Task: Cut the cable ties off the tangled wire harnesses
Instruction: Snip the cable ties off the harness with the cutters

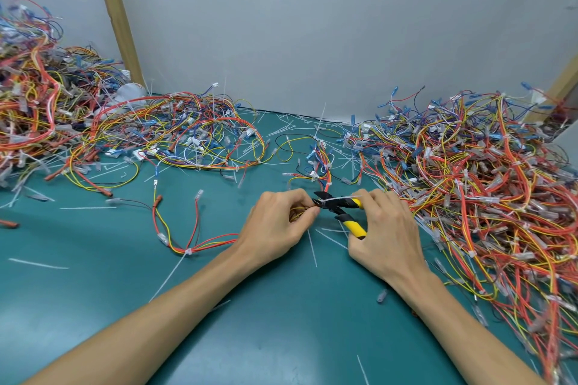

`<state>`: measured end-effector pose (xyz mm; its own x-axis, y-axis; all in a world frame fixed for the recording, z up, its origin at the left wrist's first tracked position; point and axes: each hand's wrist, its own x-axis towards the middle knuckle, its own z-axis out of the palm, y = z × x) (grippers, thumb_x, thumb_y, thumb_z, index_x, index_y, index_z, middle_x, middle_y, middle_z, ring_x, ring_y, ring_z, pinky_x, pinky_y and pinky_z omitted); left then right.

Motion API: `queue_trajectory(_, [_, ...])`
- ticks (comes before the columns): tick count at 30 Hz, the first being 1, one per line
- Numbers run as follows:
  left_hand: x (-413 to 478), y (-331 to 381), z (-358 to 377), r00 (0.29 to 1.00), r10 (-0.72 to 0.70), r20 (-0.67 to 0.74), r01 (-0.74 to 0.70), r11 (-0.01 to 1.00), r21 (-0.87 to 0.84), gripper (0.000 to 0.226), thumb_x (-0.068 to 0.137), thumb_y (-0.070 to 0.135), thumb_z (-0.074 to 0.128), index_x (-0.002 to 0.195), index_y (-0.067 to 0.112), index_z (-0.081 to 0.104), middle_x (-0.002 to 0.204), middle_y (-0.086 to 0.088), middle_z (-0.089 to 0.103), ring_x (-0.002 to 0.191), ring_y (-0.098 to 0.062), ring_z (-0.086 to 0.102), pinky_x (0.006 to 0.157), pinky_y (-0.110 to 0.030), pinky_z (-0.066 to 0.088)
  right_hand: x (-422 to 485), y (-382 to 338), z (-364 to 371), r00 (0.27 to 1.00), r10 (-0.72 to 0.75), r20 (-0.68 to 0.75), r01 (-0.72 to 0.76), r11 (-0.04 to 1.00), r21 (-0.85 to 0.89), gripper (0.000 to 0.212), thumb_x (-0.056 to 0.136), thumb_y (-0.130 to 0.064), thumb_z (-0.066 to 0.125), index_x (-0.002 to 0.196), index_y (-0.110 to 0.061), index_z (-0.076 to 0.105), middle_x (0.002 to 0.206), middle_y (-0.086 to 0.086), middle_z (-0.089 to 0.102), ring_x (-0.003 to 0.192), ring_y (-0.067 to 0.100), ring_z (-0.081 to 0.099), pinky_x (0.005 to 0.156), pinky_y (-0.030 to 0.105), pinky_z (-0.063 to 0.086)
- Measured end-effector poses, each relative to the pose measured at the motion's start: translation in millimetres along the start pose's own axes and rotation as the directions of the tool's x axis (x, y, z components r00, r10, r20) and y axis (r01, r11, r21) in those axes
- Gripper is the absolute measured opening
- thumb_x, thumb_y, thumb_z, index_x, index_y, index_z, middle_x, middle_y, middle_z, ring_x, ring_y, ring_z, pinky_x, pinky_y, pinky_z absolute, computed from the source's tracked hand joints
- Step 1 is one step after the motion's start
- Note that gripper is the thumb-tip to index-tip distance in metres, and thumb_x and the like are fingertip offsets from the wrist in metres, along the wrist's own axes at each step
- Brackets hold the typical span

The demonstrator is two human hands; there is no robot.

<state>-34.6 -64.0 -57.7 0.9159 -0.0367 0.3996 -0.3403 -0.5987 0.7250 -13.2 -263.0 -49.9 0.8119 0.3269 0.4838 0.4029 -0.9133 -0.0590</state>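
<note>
My left hand [281, 222] pinches a wire harness [200, 244] of red, orange and yellow wires at the middle of the green table. My right hand [384, 228] grips yellow-and-black cutters [344, 212], whose black jaws sit right at my left fingertips. A white cable tie [339, 198] lies across the jaws. The harness trails left from my left hand to another white cable tie [187, 251] binding its wires, and runs up towards the back [322, 162].
A large heap of harnesses [475, 184] fills the right side. Another heap [47, 103] covers the far left and spreads to the back middle [200, 141]. Cut white tie tails [312, 248] litter the green mat [281, 322]. A grey wall stands behind.
</note>
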Motion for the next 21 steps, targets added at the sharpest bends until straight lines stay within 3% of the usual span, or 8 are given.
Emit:
queue_trajectory(3, [-0.2, 0.0, -0.1, 1.000, -0.001, -0.001, 0.001, 1.000, 0.009, 0.017, 0.089, 0.028, 0.065, 0.074, 0.031, 0.060, 0.061, 0.006, 0.063, 0.059, -0.014, 0.055, 0.064, -0.037, 0.051, 0.4, -1.2, -1.3, 1.000, 0.000, -0.013, 0.000, 1.000, 0.027, 0.042, 0.065, -0.025, 0.074, 0.104, -0.015, 0.063, 0.096, 0.003, 0.058, 0.089, 0.028, 0.052, 0.078, 0.039, 0.046])
queue_trajectory(13, [0.2, -1.4, 0.5, 1.000, 0.008, 0.001, -0.008, 1.000, 0.009, 0.012, 0.088, 0.032, 0.063, 0.077, 0.026, 0.065, 0.061, 0.005, 0.063, 0.058, -0.013, 0.054, 0.063, -0.035, 0.050, 0.5, -0.4, -1.2, 0.999, -0.002, -0.034, 0.002, 1.000, -0.006, 0.035, 0.060, -0.026, 0.073, 0.091, -0.018, 0.060, 0.078, -0.004, 0.055, 0.075, 0.025, 0.048, 0.067, 0.036, 0.039])
queue_trajectory(21, [0.3, -1.5, 0.3, 1.000, 0.005, -0.003, -0.005, 1.000, -0.005, 0.015, 0.087, 0.034, 0.060, 0.078, 0.023, 0.066, 0.061, 0.003, 0.063, 0.060, -0.017, 0.056, 0.063, -0.037, 0.050, 0.8, -0.7, 1.2, 0.999, -0.001, -0.053, 0.000, 1.000, -0.012, 0.041, 0.063, -0.029, 0.076, 0.098, -0.015, 0.060, 0.090, 0.001, 0.057, 0.084, 0.028, 0.050, 0.074, 0.038, 0.043])
